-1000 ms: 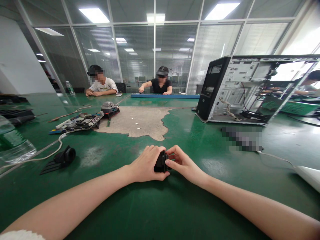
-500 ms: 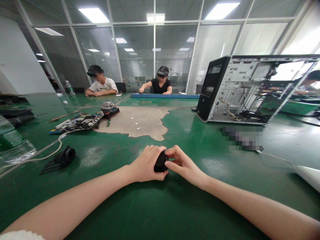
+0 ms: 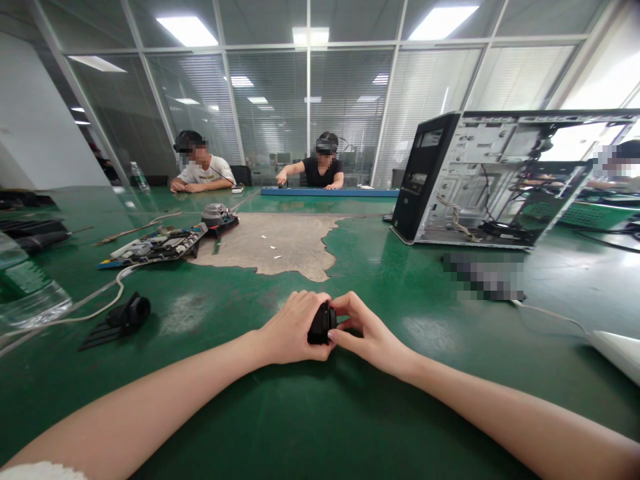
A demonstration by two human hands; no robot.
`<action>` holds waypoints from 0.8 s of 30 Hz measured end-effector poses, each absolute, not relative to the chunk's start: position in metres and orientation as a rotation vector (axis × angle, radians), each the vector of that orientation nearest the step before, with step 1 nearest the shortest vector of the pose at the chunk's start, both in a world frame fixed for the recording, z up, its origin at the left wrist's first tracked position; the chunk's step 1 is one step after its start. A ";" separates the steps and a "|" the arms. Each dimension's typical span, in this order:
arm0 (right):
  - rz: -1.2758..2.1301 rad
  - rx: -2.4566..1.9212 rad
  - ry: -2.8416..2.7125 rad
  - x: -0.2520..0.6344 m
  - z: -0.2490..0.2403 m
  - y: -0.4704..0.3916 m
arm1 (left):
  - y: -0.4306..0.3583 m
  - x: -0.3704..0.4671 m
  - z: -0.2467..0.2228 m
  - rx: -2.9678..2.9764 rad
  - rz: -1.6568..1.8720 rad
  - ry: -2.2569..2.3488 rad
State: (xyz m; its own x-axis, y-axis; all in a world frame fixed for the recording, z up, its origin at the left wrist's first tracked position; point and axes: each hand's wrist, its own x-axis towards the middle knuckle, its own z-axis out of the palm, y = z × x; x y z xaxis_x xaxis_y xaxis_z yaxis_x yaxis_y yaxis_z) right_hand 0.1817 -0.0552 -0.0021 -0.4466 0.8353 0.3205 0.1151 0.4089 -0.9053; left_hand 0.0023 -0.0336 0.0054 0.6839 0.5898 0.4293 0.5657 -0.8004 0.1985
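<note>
A small black part (image 3: 321,325) is held between my two hands, just above the green table (image 3: 240,400). The fingers and thumb of my left hand (image 3: 295,328) wrap round its left side. On its right side, the thumb and fingers of my right hand (image 3: 367,333) grip the edge. My left fingers hide some of the part, and what it is cannot be made out. To the left, a black piece with a round opening and flat slats (image 3: 120,320) lies on the table.
An open computer case (image 3: 430,180) stands at the right. Circuit boards (image 3: 155,245) and a cable lie left of the bare patch (image 3: 280,247). A plastic bottle (image 3: 30,283) is at the far left, a white object (image 3: 620,353) at the right edge. Two people sit across the table.
My right thumb has moved slightly down along the edge of the black part. Both hands otherwise keep their places and their grip.
</note>
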 end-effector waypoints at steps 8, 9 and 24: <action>0.995 -0.858 -1.831 0.181 -0.005 -0.053 | -0.034 0.003 0.006 2.829 0.767 0.978; 0.992 -0.871 -1.833 0.181 -0.005 -0.053 | -0.034 0.003 0.006 2.828 0.764 0.978; 0.876 -0.809 -1.905 0.183 -0.003 -0.055 | -0.034 0.003 0.006 2.837 0.762 0.972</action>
